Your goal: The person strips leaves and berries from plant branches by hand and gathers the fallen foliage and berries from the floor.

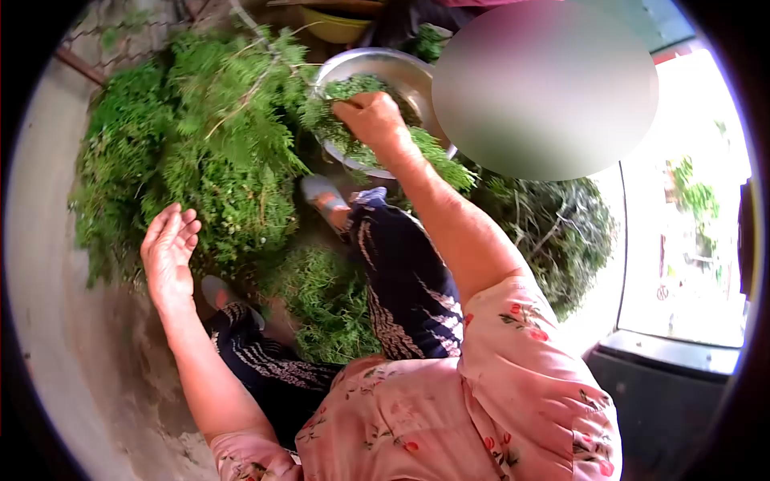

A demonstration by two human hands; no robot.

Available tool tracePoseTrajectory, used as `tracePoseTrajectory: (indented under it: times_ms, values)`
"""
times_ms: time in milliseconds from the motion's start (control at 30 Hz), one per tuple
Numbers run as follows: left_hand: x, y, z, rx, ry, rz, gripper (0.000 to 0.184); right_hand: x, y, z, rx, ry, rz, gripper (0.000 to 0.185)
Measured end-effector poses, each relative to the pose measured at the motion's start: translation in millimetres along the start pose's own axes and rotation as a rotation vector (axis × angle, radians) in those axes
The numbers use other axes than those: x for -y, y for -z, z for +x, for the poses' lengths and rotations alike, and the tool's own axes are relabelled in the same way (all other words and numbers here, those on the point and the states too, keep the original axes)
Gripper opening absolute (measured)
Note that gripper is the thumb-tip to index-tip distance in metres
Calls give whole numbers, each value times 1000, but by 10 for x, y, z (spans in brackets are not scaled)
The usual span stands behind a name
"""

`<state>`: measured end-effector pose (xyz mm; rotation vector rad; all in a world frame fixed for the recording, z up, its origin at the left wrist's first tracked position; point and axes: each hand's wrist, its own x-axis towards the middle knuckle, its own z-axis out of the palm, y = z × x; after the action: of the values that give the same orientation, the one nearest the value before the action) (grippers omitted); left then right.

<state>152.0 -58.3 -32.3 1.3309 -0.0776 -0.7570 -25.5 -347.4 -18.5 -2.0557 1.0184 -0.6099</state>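
Observation:
My right hand [375, 122] is over a round metal basin [417, 74], its fingers closed on a feathery green sprig [325, 120] that hangs across the basin's left rim. Loose green foliage [361, 86] lies inside the basin. On the left, my left hand [170, 252] is raised palm up with its fingers apart, holding nothing. It is beside a large heap of leafy evergreen branches [233, 168], at the heap's lower left edge. A thin bare stem [241, 104] shows on top of that heap.
A smaller pile of greenery [325, 301] lies between my feet. To the right is a heap of darker, twiggy branches [553, 232]. A yellow bowl [333, 26] stands behind the basin. Another person, partly blurred, is close at the upper right. A pale wall [40, 240] runs along the left.

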Motion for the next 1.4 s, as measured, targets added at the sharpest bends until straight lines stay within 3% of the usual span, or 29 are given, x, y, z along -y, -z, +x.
tracePoseTrajectory:
  times_ms: [67,167,300,367,400,433,500,600,633,667,733,800,933,1033,1167,1200,1267,1400]
  values:
    - [11,34,24,18,14,-19,19,-193,396,-142,-15,-264,52,27]
    - [44,69,78,25,44,-10,19,-655,1135,-407,-313,-458,258,26]
    - [57,25,58,31,67,-15,19,-1357,2465,-819,-735,-490,80,19]
    - [86,52,58,41,65,-3,20,-1615,3057,-1106,-832,-510,-270,32]
    - [80,51,47,42,55,-9,20,-1987,3408,-1179,-769,-625,-739,47]
    - [80,43,37,15,62,-12,20,-2137,3528,-1272,-837,-563,-871,62]
    - [109,50,46,24,74,-41,20,-2041,3528,-1389,-807,-507,-849,51]
    - [83,38,-19,16,27,-116,22,-1886,3090,-1256,-662,-381,-530,32]
    - [63,50,-46,3,22,-123,22,-1806,2780,-1135,-669,-252,-350,26]
    - [32,45,-64,-18,8,-136,21,-1818,2489,-966,-646,-228,-240,24]
    - [78,218,-53,-47,-72,-207,18,-1109,1541,-610,-393,-295,-54,25]
    - [73,278,-92,-149,-40,-198,16,-697,910,-452,-272,-163,159,26]
    - [51,608,-67,-156,-33,-310,14,224,9,-431,-26,24,186,23]
    - [-46,832,-164,-233,-95,-355,16,417,-476,-502,231,-54,417,23]
    - [-197,1188,-338,-400,-117,-407,17,307,-710,-626,420,-87,296,22]
    - [-235,1262,-385,-467,-127,-432,17,266,-727,-643,449,-177,303,22]
    - [-279,1417,-449,-508,-163,-474,14,288,-754,-684,503,-334,627,23]
    - [-321,1505,-491,-623,-182,-497,15,343,-854,-689,498,-348,655,23]
